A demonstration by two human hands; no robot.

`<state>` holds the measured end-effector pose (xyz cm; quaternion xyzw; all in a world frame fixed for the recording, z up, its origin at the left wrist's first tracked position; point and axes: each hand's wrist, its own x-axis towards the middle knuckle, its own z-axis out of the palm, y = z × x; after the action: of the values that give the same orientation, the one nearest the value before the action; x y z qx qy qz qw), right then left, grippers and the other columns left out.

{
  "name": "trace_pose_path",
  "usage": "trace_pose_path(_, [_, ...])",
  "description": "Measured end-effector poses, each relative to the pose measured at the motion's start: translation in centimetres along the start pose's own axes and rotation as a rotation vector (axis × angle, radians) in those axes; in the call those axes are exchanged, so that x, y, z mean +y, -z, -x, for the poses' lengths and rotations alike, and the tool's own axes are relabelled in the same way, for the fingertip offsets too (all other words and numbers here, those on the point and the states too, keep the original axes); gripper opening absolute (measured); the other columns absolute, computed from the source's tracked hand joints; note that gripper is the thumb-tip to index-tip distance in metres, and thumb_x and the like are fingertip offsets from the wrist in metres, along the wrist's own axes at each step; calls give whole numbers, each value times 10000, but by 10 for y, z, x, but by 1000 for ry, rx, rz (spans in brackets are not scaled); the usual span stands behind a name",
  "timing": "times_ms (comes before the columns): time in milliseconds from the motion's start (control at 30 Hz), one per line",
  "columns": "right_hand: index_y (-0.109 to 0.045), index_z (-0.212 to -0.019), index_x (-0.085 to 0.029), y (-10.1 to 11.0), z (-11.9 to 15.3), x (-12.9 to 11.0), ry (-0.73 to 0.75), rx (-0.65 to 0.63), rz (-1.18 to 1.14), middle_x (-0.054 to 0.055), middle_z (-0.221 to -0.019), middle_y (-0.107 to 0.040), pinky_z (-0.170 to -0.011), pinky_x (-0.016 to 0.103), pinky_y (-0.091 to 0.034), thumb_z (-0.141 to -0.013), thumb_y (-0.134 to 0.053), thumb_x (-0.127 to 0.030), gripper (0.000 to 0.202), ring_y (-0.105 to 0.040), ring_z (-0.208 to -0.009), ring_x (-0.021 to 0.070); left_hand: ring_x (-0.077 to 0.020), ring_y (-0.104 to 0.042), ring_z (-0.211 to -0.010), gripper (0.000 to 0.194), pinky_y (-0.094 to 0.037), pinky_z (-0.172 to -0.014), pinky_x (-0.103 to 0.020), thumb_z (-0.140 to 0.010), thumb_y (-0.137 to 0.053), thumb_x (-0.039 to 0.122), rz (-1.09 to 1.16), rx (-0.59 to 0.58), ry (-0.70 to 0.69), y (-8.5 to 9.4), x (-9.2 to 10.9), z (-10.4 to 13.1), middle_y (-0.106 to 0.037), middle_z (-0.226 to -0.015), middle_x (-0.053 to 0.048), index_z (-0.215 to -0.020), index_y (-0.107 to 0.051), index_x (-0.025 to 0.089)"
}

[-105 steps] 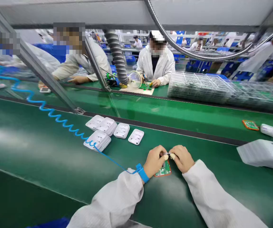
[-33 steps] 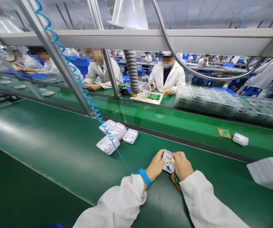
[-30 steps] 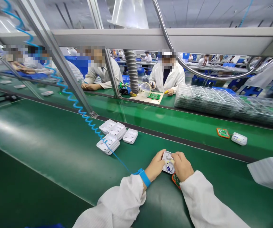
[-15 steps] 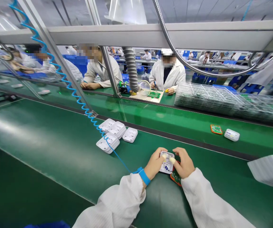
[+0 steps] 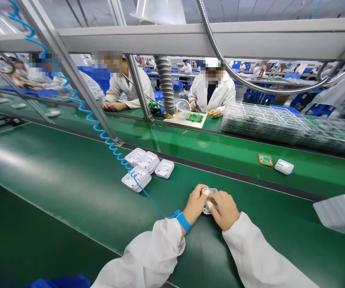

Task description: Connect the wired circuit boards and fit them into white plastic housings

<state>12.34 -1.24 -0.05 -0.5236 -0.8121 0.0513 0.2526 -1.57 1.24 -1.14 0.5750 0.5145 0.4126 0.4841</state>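
White plastic housing (image 5: 209, 199) sits on the green surface (image 5: 70, 192), pinched between the left hand (image 5: 195, 204) and right hand (image 5: 224, 209), fingers curled onto it. It looks light, rigid, slick; best gripped by its edges.

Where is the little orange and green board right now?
In the head view, the orange-edged green board lies on the far green belt, up and to the right of both hands, right beside a small white case and in front of the clear trays.
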Motion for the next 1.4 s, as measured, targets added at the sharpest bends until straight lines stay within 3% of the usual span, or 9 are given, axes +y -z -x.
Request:
trace_pose_path(267, [-520, -807, -185, -11, 3, -9, -71, -98, 216, 46, -788, -566, -645, 302, -246, -782, -440, -169, 85, -473, -724, 187, -142, -549, -825, 207, -431, -763, -261, -836, -392, 294, -59, -28, -4, -3, 1, 4, -611, -883, -13, -900, -557, 187])
trace_pose_path(467, [-536, -771, -178, -14, 4, -2, -35, -56, 297, 42, -728, -561, -644, 309, -225, -765, -433, -150, 108, -458, -681, 179, -143, -551, -822, 245, -440, -729, -247, -825, -388, 278, -43, -70, 72, -3, 0, 3, -622, -876, -16, -937, -582, 181])
trace_pose_path(667, [-549, -786, -179, -16, 4, 8, -16, -17, 219, 38, -738, -548, -665, 300, -240, -774, -411, -149, 142, -438, -705, 178, -140, -559, -790, 263, -448, -727, -252, -818, -407, 306, -39, -82, 80, -3, -3, 3, -629, -846, -19, -957, -594, 183])
trace_pose_path(933, [-516, -788, -174, -17, 4, 11, -40, -89, 95, 33, -758, -532, -665, 290, -252, -788, -377, -145, 142, -424, -714, 171, -151, -573, -816, 304, -452, -716, -251, -828, -386, 323, -101, -77, 53, -1, -2, 3, -645, -897, -27, -1005, -594, 191])
trace_pose_path(1400, [-549, -766, -166, -21, 7, 6, 82, -36, 179, 53, -744, -526, -658, 312, -238, -770, -400, -131, 154, -391, -717, 187, -183, -577, -944, 328, -427, -849, -284, -837, -362, 299, -250, -78, 9, 0, 6, 7, -648, -1029, -45, -1034, -603, 195])
